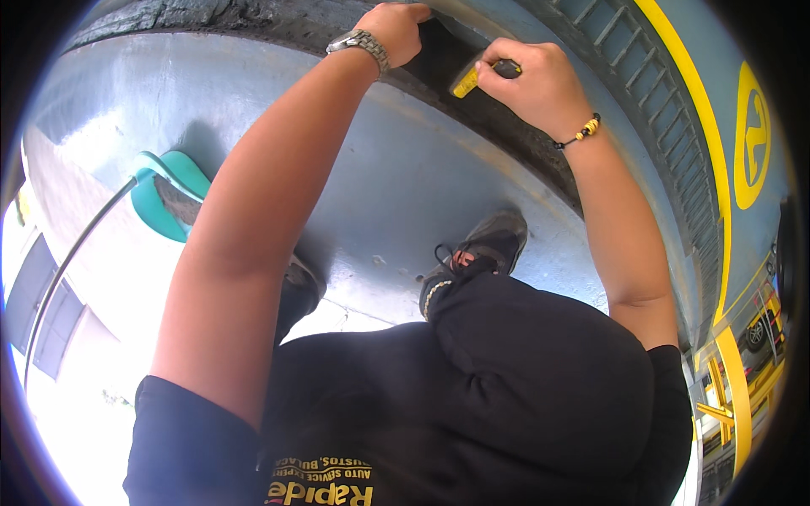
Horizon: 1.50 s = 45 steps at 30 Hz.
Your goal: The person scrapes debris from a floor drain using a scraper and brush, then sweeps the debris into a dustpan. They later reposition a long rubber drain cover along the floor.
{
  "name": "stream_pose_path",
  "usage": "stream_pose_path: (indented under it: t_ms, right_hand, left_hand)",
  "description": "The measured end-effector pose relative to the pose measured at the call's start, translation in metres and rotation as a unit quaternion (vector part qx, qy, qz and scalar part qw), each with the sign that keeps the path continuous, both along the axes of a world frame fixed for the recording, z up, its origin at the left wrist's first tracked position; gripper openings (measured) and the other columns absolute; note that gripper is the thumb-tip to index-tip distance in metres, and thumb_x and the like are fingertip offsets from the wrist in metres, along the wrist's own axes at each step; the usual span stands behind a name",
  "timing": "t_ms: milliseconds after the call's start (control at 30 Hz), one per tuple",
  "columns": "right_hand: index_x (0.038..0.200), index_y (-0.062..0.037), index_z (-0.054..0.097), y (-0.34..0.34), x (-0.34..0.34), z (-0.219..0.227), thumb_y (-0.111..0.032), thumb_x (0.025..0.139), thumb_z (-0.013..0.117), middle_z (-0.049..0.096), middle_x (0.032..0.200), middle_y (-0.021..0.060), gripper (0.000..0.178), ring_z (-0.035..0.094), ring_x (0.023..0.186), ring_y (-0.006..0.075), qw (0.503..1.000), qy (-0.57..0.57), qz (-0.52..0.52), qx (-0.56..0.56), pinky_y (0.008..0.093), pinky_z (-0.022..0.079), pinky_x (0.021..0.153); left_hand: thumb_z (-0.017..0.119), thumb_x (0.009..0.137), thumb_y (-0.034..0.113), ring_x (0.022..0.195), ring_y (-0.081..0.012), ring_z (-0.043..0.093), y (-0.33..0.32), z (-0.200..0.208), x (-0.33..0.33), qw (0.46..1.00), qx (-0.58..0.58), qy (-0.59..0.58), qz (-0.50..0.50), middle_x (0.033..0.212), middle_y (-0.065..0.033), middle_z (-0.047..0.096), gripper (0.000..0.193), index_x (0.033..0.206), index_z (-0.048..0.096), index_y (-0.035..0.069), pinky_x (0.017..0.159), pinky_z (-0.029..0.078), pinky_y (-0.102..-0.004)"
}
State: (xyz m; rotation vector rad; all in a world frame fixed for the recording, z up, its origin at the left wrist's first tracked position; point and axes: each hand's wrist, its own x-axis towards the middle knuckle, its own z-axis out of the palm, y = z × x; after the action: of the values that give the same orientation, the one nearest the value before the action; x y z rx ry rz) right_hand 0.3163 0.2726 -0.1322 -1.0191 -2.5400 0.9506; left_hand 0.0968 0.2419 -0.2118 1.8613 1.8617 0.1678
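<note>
My right hand (536, 80) is closed around a small yellow-and-black hand tool (466, 83), its yellow end pointing down and left. The tool's kind is not clear. It is held over a long dark strip (447, 59) that curves across the top of the view. My left hand (394, 32), below a metal wristwatch, is at the far edge of this strip with its fingers curled. Whatever is in those fingers is hidden at the top of the picture. A beaded bracelet circles my right wrist.
A teal curved plastic object (156, 207) with a thin dark rod or hose (72, 257) stands on the grey floor at left. A dark slatted grate (650, 93) and a yellow painted line (717, 169) run along the right. My shoes (498, 240) are on the floor below the strip.
</note>
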Motion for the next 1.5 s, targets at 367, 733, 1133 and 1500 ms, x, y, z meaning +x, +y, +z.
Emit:
stream_pose_path:
  t_ms: [367,733,1133,1500]
  right_hand:
    - [0.071,-0.0068,0.067,-0.002,-0.024,-0.012,-0.03,0.078,0.066,0.062,0.059,0.0124,0.024,0.06,0.054,0.0316,0.99,-0.132,0.037,-0.027,0.0406,0.049,0.054]
    - [0.078,-0.0067,0.07,0.011,-0.017,0.028,-0.028,0.081,0.067,0.06,0.055,0.0096,0.021,0.055,0.049,0.0214,0.993,-0.1,0.003,-0.058,0.033,0.043,0.051]
    - [0.081,-0.0061,0.071,0.008,-0.102,-0.007,-0.029,0.083,0.066,0.061,0.056,0.0109,0.024,0.058,0.05,0.0236,0.993,-0.089,0.069,-0.029,0.0341,0.046,0.053]
    - [0.077,-0.0039,0.069,0.013,-0.1,-0.002,-0.033,0.08,0.064,0.065,0.064,0.0135,0.03,0.064,0.06,0.0297,0.989,-0.135,0.058,-0.035,0.0389,0.052,0.059]
  left_hand:
    - [0.051,0.077,0.004,0.099,-0.0373,0.066,0.001,0.013,-0.031,0.999,0.003,0.036,0.02,0.104,-0.0204,0.069,0.039,0.113,0.068,0.008,0.089,0.052,-0.0446]
    - [0.054,0.078,0.005,0.099,-0.0342,0.066,0.0,-0.002,-0.058,0.998,0.015,0.058,0.015,0.101,-0.0167,0.07,0.031,0.106,0.068,0.008,0.088,0.052,-0.0424]
    - [0.056,0.075,0.004,0.097,-0.0365,0.066,0.01,0.002,-0.085,0.995,0.026,0.092,0.027,0.096,-0.0175,0.069,0.024,0.097,0.066,0.007,0.088,0.052,-0.0439]
    - [0.055,0.077,0.003,0.1,-0.0359,0.066,-0.004,0.011,-0.099,0.993,-0.002,0.07,0.093,0.102,-0.0194,0.069,0.036,0.109,0.068,0.009,0.088,0.053,-0.0431]
